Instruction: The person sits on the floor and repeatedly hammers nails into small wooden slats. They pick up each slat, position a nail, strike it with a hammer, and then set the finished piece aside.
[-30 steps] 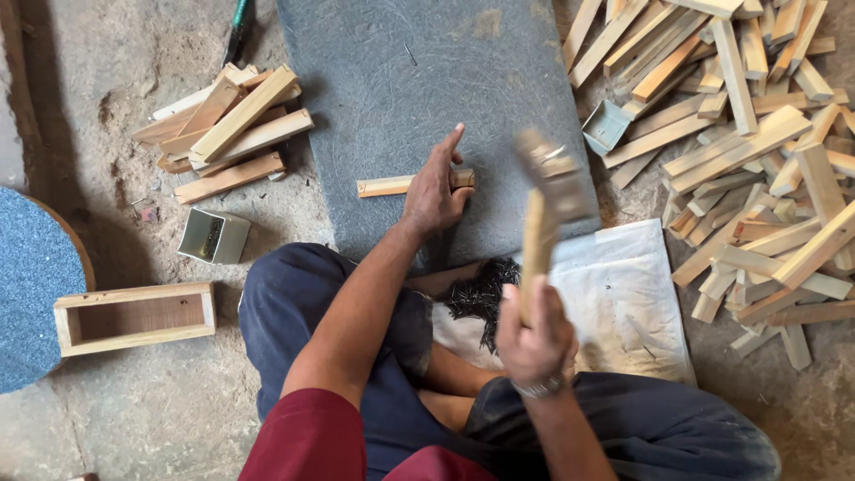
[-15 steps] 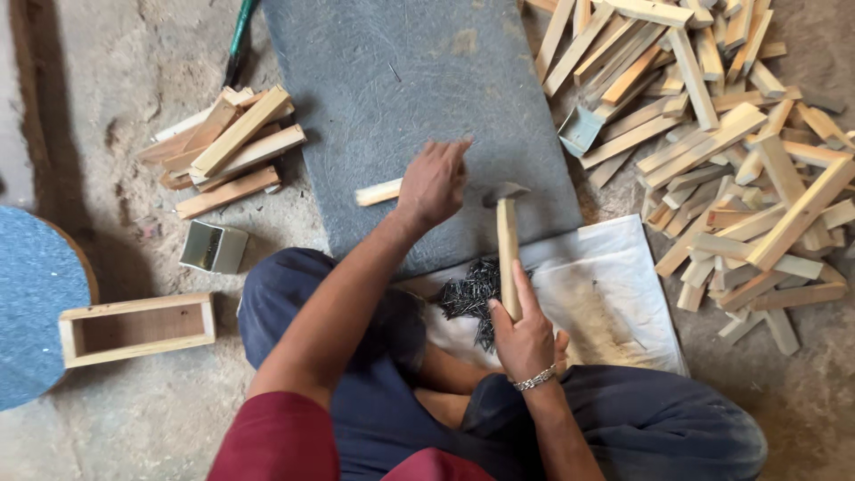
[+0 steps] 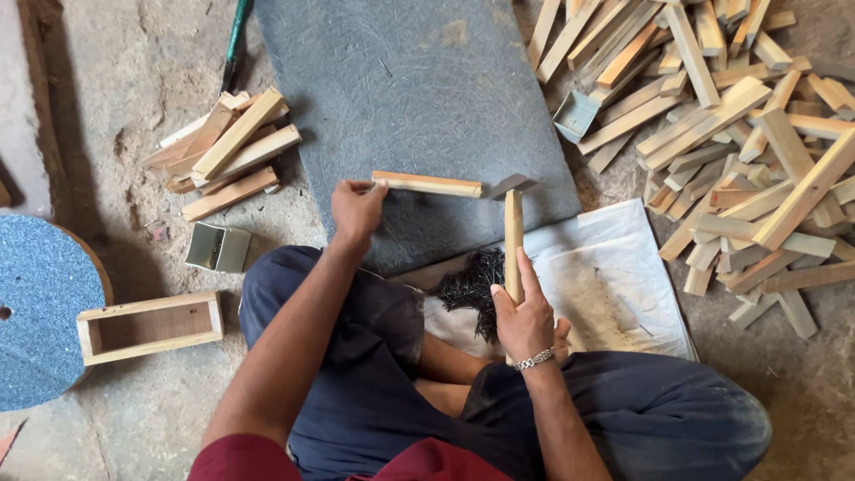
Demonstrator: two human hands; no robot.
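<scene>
Seated cross-legged on a dusty floor point(image 3: 116, 223), seen from above. Left hand point(image 3: 356, 209) at the near end of a short wooden strip point(image 3: 427, 184), fingers point(image 3: 361, 188) pinching that end and steadying the strip flat on a grey stone slab point(image 3: 419, 98). Right hand point(image 3: 525, 316) wrapped around the wooden handle of a hammer point(image 3: 514, 236), fingers closed tight on the handle, forefinger stretched up along it; metal head just beside the strip's far end, touching or nearly so, cannot tell which. Heap of dark nails point(image 3: 472, 285) on a white sack point(image 3: 606, 276) between the knees, just below the slab. Big loose pile of wood strips point(image 3: 739, 151) to the right, with a small metal box point(image 3: 576, 116) at its edge. Smaller stack of strips point(image 3: 232, 151) to the left, another small metal box point(image 3: 218, 248) near it, and an open wooden box frame point(image 3: 150, 326) lower left beside a round blue-grey disc point(image 3: 40, 303).
</scene>
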